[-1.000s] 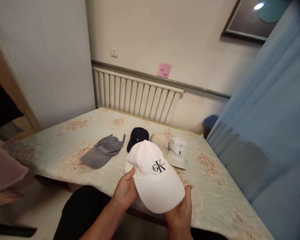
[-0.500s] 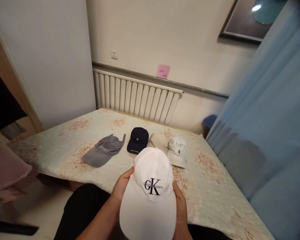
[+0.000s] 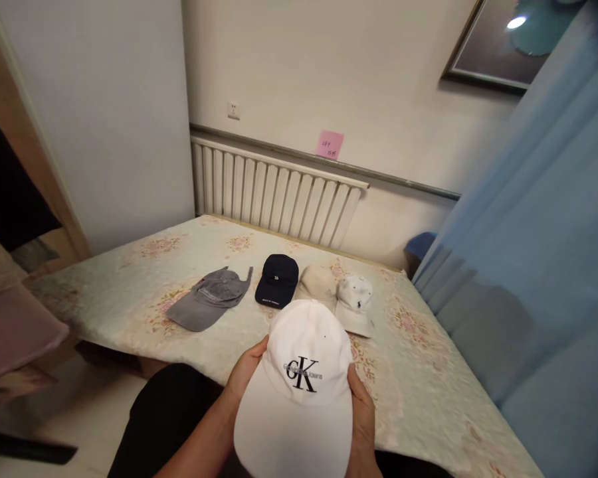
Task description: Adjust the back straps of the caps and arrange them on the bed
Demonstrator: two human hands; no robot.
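A white baseball cap (image 3: 309,332) with dark lettering on its front is held close in front of me, its brim pointing toward me. My left hand (image 3: 246,368) grips its left side and my right hand (image 3: 361,405) grips its right side; most fingers are hidden behind the cap. Beyond it on the bed lie a grey cap (image 3: 206,302) with a loose strap, a navy cap (image 3: 278,279), a beige cap (image 3: 319,282) and another white cap (image 3: 356,302) with a small dark emblem. The held cap partly covers the beige one.
The bed (image 3: 428,392) has a pale floral cover. Behind it stand a white radiator (image 3: 274,189) and a wall with a pink note (image 3: 329,145). A blue curtain (image 3: 538,279) hangs along the right side. Pink fabric (image 3: 20,332) hangs at the left.
The view has shifted slightly. Both hands still hold the white cap, which has tilted a little; the caps on the bed stay in place.
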